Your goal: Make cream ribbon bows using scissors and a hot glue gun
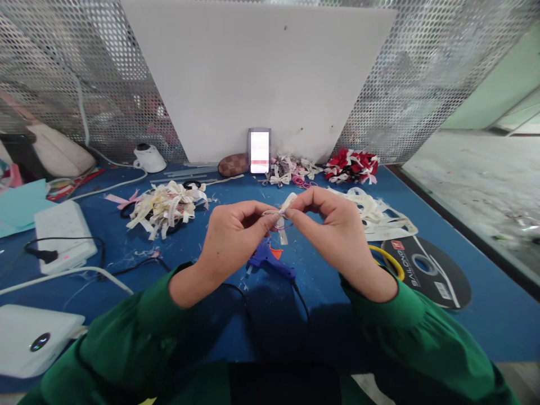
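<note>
Above the middle of the table, my left hand [232,233] and my right hand [333,228] meet with thumbs and forefingers pinched on a small white ribbon bow [289,200]. Fingertips cover much of the bow's middle. A thin pinkish elastic loop [288,226] shows just under the fingers, and a pale ribbon tail hangs below it. Beneath my hands a blue glue gun [270,261] with an orange trigger lies on the blue tabletop, its black cord running toward me.
Cream ribbon bows [166,205] are heaped at left, grey-pink ones [291,169] and red ones [352,166] at the back. A lit phone [259,152] leans on the white board. Right lie white ribbon [371,205], a yellow ring [394,261] and a black reel [447,275]; left, a power strip [65,230].
</note>
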Available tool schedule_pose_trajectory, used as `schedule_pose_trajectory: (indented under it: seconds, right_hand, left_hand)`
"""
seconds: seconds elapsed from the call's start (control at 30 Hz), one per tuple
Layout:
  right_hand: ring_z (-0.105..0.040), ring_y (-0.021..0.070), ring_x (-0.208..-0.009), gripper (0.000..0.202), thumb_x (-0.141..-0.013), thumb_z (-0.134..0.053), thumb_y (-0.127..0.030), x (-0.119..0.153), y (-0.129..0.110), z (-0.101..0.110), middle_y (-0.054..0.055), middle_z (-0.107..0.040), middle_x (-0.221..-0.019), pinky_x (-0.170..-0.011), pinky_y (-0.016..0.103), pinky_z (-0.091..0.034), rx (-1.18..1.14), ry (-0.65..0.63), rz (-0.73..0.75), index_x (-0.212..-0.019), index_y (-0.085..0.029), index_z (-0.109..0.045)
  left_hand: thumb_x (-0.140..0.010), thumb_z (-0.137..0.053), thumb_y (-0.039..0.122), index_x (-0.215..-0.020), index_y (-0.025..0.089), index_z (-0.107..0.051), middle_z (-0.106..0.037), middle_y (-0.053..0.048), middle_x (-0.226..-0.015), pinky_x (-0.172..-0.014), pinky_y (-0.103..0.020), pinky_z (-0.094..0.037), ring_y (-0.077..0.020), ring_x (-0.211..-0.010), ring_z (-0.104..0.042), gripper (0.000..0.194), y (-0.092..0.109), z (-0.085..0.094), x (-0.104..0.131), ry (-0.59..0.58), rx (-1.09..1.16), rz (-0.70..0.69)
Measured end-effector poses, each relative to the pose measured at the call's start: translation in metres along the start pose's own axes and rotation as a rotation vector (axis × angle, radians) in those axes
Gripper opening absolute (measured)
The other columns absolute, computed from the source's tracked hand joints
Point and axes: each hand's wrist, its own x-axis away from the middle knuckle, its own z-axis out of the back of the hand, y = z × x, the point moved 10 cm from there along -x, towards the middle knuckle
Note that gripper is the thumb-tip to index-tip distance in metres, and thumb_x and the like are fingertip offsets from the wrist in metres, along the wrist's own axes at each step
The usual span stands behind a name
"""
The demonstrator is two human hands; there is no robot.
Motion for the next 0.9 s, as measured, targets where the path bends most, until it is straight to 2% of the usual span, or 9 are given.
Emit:
schedule_pose_trajectory:
  seconds: [0.3,0.37,0.5,0.73,0.9]
  right_hand:
    - [-0.060,0.0126,-0.066,0.010,-0.076,-0.067,-0.016,0.000,0.007,-0.002,-0.002,-0.066,-0.071,-0.063,0.028,-0.047,-0.091,-0.010,-0.052,-0.072,-0.020,-0.059]
    - [-0.060,0.0123,-0.065,0.011,-0.077,-0.068,-0.017,0.000,0.007,-0.002,-0.003,-0.065,-0.071,-0.061,0.028,-0.047,-0.142,-0.014,-0.063,-0.082,-0.020,-0.059]
    - [-0.062,0.0128,-0.064,0.029,-0.077,-0.069,-0.018,-0.001,0.011,-0.005,-0.005,-0.067,-0.069,-0.060,0.028,-0.047,-0.229,-0.037,-0.120,-0.102,-0.021,-0.055]
    - [-0.061,0.0121,-0.063,0.028,-0.077,-0.072,-0.022,-0.001,0.020,-0.009,-0.004,-0.066,-0.071,-0.061,0.028,-0.048,-0.341,-0.087,-0.196,-0.101,-0.021,-0.057]
    - [-0.061,0.0118,-0.061,0.028,-0.076,-0.074,-0.026,0.002,0.025,-0.014,-0.003,-0.066,-0.071,-0.058,0.027,-0.049,-0.394,-0.092,-0.224,-0.100,-0.020,-0.059]
  left_hand:
    - [-0.081,-0.075,0.028,-0.079,0.017,-0.078,-0.072,-0.002,-0.065,-0.052,-0.021,-0.052,-0.0126,-0.057,-0.064,0.011,0.000,0.000,-0.002,-0.039,0.064,0.046]
    - [-0.080,-0.075,0.026,-0.079,0.017,-0.078,-0.072,-0.001,-0.065,-0.053,-0.021,-0.052,-0.0123,-0.057,-0.064,0.010,0.002,0.000,-0.003,-0.049,0.067,0.040]
    - [-0.081,-0.075,0.026,-0.081,0.018,-0.078,-0.073,-0.002,-0.067,-0.056,-0.022,-0.054,-0.0129,-0.060,-0.066,0.009,0.003,0.000,-0.003,-0.071,0.051,0.023]
    - [-0.085,-0.072,0.031,-0.085,0.021,-0.078,-0.077,-0.002,-0.079,-0.064,-0.024,-0.055,-0.0160,-0.072,-0.069,0.012,0.004,0.000,-0.003,-0.125,-0.023,-0.006]
    - [-0.084,-0.072,0.033,-0.084,0.021,-0.078,-0.077,-0.003,-0.077,-0.062,-0.025,-0.055,-0.0172,-0.071,-0.070,0.014,-0.001,0.000,-0.004,-0.132,0.010,0.011]
